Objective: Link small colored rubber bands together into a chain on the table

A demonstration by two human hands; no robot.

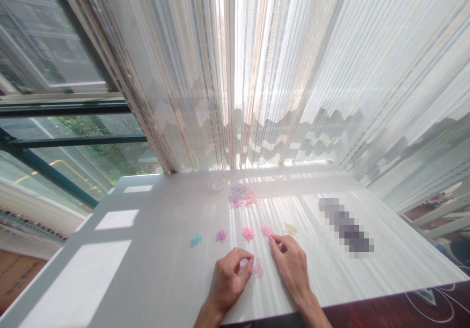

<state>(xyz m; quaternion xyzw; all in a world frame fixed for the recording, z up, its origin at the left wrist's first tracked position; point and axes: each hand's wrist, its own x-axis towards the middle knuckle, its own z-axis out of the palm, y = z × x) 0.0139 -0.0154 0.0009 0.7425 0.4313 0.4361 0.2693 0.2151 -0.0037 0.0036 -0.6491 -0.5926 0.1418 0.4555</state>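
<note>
My left hand (228, 276) is closed in a pinch beside a small pink and lilac pile (258, 268) of thin strands or loops, perhaps tiny rubber bands. Whatever is in that pinch is too small to make out. Thumb and finger of my right hand (292, 262) are pressed together at the near edge of a pink pile (266, 230); anything between them is hidden. A row runs from a teal pile (196, 240) through a purple pile (221, 236) and a coral-pink pile (247, 233) to the pink one and a pale yellow pile (291, 227).
Behind the row lies a larger mixed-colour pile (243, 197), with a clear round container (216, 182) to its left. A pixelated dark object (347, 225) rests on the right of the white table (165, 269). Striped curtains (279, 73) hang behind the table's far edge.
</note>
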